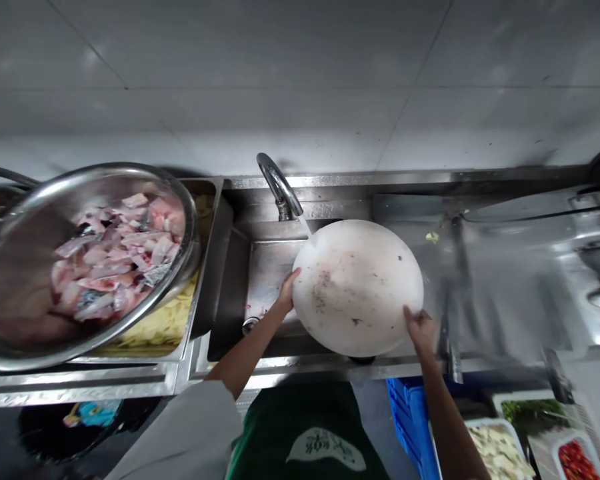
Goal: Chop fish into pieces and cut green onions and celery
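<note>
A round white cutting board [363, 287], smeared with dark bits and reddish stains, is held over the sink [273, 267]. My left hand [289, 291] grips its left edge, and my right hand [420, 327] grips the lower right edge. Water runs from the curved metal faucet [280, 183] onto the board's upper left rim. The undersides of the board and some of my fingers are hidden.
On the left, a large steel bowl [17, 280] of cut fish pieces [120, 257] rests over a tray of pale yellow slices [163, 319]. A cleaver-like flat blade [407, 207] lies behind the board. Below right are a blue crate [410, 420] and containers of chopped food [500, 450].
</note>
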A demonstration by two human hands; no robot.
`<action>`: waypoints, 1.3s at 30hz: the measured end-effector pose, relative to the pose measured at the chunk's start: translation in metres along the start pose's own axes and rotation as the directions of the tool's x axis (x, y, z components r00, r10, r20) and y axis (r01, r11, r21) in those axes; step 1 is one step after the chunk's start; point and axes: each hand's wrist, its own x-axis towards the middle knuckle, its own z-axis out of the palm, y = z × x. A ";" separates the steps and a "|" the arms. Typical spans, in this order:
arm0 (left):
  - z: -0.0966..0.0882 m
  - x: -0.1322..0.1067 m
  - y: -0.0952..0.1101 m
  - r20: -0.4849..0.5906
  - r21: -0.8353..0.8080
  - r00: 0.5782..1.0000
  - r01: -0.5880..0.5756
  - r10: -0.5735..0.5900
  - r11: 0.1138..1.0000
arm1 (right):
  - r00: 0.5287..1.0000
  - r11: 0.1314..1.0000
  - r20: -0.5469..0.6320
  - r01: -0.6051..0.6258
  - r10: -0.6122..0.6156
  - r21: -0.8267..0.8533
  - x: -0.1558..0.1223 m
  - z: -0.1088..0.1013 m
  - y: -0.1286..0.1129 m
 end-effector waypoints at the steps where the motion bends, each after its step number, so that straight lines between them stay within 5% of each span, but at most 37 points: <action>1: -0.003 0.002 0.011 0.022 -0.003 0.999 0.039 -0.039 0.999 | 0.999 0.997 0.044 -0.004 0.000 0.080 -0.004 0.006 -0.002; 6: -0.009 0.011 0.037 0.051 -0.002 0.990 0.133 -0.133 0.991 | 0.980 0.878 0.182 -0.160 0.085 0.452 -0.002 0.026 -0.018; 9: -0.013 0.015 0.035 0.040 -0.017 0.990 0.139 -0.139 0.990 | 0.959 0.762 0.247 -0.264 0.140 0.591 0.003 0.030 -0.027; 14: -0.025 0.025 0.028 -0.006 -0.037 0.991 0.136 -0.136 0.990 | 0.941 0.661 0.332 -0.288 0.062 0.693 0.001 0.025 -0.034; 20: -0.036 0.040 0.011 -0.026 -0.078 0.997 0.075 -0.077 0.994 | 0.957 0.727 0.290 -0.207 0.011 0.655 0.002 0.020 -0.044; 27: -0.052 0.042 -0.002 -0.008 -0.173 0.977 0.207 -0.211 0.963 | 0.968 0.824 0.239 -0.195 0.075 0.533 0.015 0.021 -0.066; 39: -0.090 0.041 -0.043 -0.076 -0.333 0.997 -0.020 -0.006 0.943 | 0.949 0.921 0.315 -0.125 0.002 0.370 0.044 0.038 -0.125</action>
